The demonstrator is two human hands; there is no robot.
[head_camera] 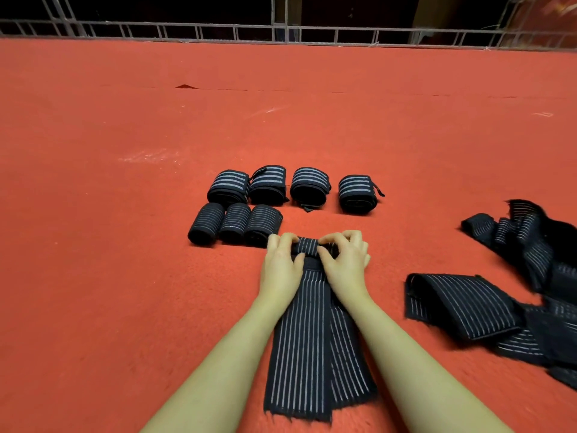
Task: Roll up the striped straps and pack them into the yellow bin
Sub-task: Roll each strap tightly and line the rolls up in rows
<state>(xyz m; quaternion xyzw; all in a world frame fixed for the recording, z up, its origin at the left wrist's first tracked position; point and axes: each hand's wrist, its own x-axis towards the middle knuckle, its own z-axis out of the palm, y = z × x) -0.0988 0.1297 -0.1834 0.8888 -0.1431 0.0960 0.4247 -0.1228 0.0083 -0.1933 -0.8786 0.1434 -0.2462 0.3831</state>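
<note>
Hands, left (281,264) and right (345,260), pinch the striped strap's (306,339) rolled end on red carpet (125,276).

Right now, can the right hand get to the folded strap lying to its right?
Probably yes. The folded strap lies uncovered on the carpet with nothing between, but the right hand grips the strap being rolled and must let go first.

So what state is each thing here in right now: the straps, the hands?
Strap being rolled: far end started into a small roll, the rest flat on the carpet.
Left hand: pinching the roll.
Right hand: pinching the roll.
Seven finished rolls: rolled, in two rows.
Loose straps: unrolled, heaped on the right.
Yellow bin: not in view.
</note>
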